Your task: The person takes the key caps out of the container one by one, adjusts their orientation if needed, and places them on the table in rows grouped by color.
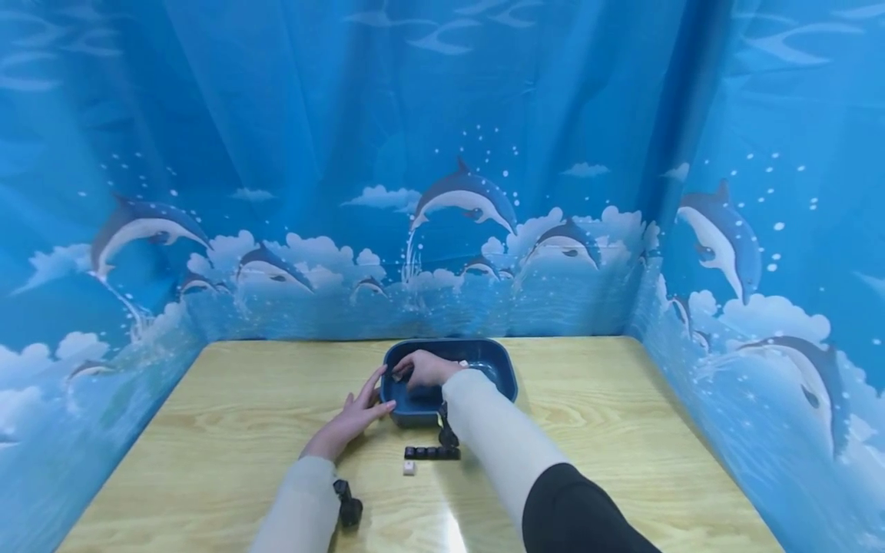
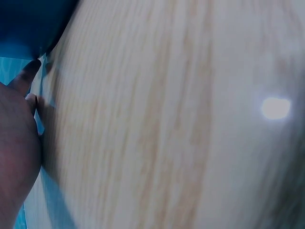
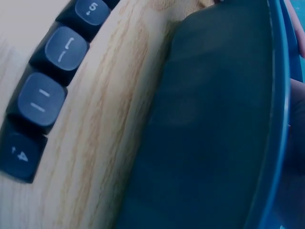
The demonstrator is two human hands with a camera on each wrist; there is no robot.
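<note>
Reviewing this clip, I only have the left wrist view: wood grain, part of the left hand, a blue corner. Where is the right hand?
Observer: In the head view, the right hand is reaching inside the blue bin.
Operator: Anything lying on the person's side of that bin?
Observer: Yes, a row of black keycaps, some with pale markings visible in the right wrist view.
Operator: Is anything next to the row?
Observer: A single white keycap sits by its left end, nearer the person.
</note>
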